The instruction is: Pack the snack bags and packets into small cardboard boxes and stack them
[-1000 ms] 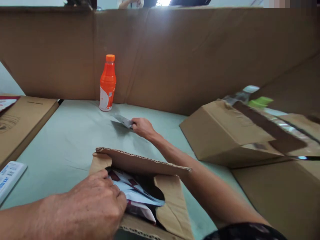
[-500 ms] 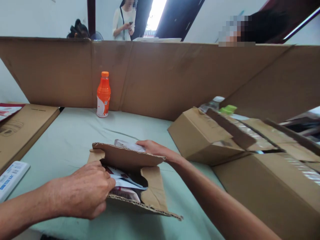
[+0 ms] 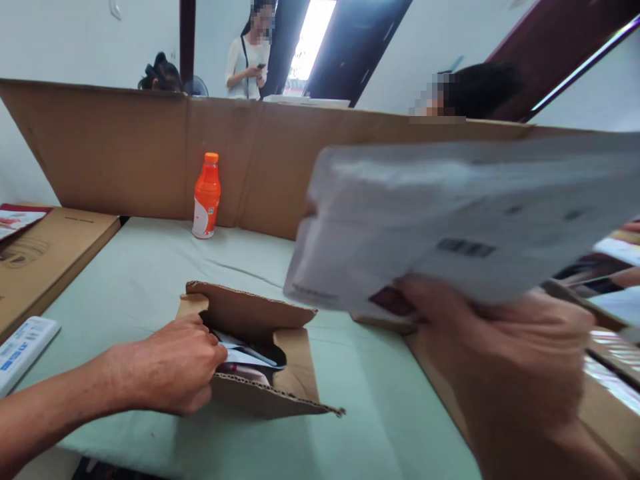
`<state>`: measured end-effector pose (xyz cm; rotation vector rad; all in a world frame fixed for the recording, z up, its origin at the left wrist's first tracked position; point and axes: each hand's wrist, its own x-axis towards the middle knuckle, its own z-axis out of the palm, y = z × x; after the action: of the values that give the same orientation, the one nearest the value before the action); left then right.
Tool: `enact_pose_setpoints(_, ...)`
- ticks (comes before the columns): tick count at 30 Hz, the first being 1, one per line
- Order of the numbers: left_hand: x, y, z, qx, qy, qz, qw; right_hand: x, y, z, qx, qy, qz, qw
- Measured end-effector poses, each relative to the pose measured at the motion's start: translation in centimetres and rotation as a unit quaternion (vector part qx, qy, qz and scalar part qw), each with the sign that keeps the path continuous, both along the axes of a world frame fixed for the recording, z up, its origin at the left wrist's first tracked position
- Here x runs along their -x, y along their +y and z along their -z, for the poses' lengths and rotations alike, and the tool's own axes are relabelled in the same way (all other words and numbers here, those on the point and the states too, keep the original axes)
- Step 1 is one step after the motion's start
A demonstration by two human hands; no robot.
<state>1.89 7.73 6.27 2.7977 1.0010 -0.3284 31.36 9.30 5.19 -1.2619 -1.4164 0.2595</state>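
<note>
A small open cardboard box [image 3: 298, 365] stands on the green-covered table, its flaps raised. Inside lie flat white and coloured packets [image 3: 250, 355]. Over the box's left side my left hand [image 3: 167, 367] is closed, knuckles up; its fingertips are partly hidden at the wall beside the packets. Close to the camera on the right, my right hand [image 3: 510, 353] grips a flat white pouch [image 3: 400, 213] by its lower edge, thumb on the near face. The pouch carries a barcode and a dark red patch, and is blurred by motion.
An orange bottle [image 3: 207, 200] stands before a tall cardboard screen [image 3: 125, 153]. At left are a flat carton [image 3: 65, 247] and a white box with blue print [image 3: 27, 350]. Cardboard boxes [image 3: 607, 413] line the right side, partly hidden. Other people are behind the screen; a hand shows at far right.
My right hand has come from behind the box, up and right toward the camera, bringing the white pouch into full view. My left hand stays at the box.
</note>
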Motion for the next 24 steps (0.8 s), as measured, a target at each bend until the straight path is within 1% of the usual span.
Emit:
enact_pose_setpoints(1, 0.0, 0.0, 0.1, -0.004, -0.002, 0.000, 1.000, 0.5, -0.9, -0.1, -0.007, -0.048, -0.017, 0.999)
enact_pose_setpoints(2, 0.0, -0.1, 0.2, -0.007, -0.005, 0.002, 1.000, 1.1, -1.6, -0.1, -0.015, -0.099, -0.049, 0.994)
enact_pose_setpoints(3, 0.1, -0.2, 0.4, -0.012, -0.009, 0.005, 1.000, 1.8, -1.9, 0.0, -0.024, -0.151, -0.095, 0.984)
enact_pose_setpoints(5, 0.2, -0.3, 0.7, -0.023, -0.018, 0.012, 1.000, 3.3, -1.7, 0.6, -0.029, -0.255, -0.205, 0.945)
enact_pose_setpoints(6, 0.2, -0.4, 0.8, -0.029, -0.022, 0.015, 0.999, 4.1, -1.3, 0.9, -0.020, -0.297, -0.236, 0.925)
enact_pose_setpoints(7, 0.3, -0.4, 1.0, -0.034, -0.025, 0.016, 0.999, 4.8, -0.8, 1.2, 0.001, -0.339, -0.249, 0.908)
enact_pose_setpoints(9, 0.3, -0.4, 1.1, -0.044, -0.026, 0.017, 0.999, 6.0, 0.3, 1.5, 0.073, -0.426, -0.244, 0.868)
enact_pose_setpoints(11, 0.3, -0.5, 1.2, -0.054, -0.022, 0.015, 0.998, 6.7, 1.1, 1.2, 0.136, -0.492, -0.236, 0.827)
enact_pose_setpoints(12, 0.3, -0.6, 1.3, -0.061, -0.021, 0.013, 0.998, 6.8, 1.3, 0.9, 0.147, -0.508, -0.234, 0.815)
enact_pose_setpoints(13, 0.2, -0.7, 1.3, -0.068, -0.020, 0.009, 0.997, 6.7, 1.3, 0.5, 0.144, -0.512, -0.235, 0.814)
enact_pose_setpoints(16, 0.0, -1.2, 1.5, -0.099, -0.016, -0.014, 0.995, 5.9, 0.9, -0.6, 0.078, -0.482, -0.228, 0.843)
enact_pose_setpoints(18, -0.1, -1.6, 1.8, -0.128, -0.016, -0.026, 0.991, 5.2, 0.4, -0.8, 0.050, -0.474, -0.215, 0.852)
enact_pose_setpoints(19, -0.2, -1.8, 2.0, -0.145, -0.016, -0.033, 0.989, 4.9, 0.1, -0.7, 0.048, -0.479, -0.212, 0.850)
enact_pose_setpoints(21, -0.2, -2.2, 2.4, -0.179, -0.015, -0.050, 0.983, 4.8, -0.1, -0.4, 0.063, -0.502, -0.208, 0.837)
enact_pose_setpoints(24, -0.1, -2.6, 3.0, -0.229, -0.012, -0.073, 0.971, 5.5, 0.3, 0.0, 0.118, -0.544, -0.200, 0.806)
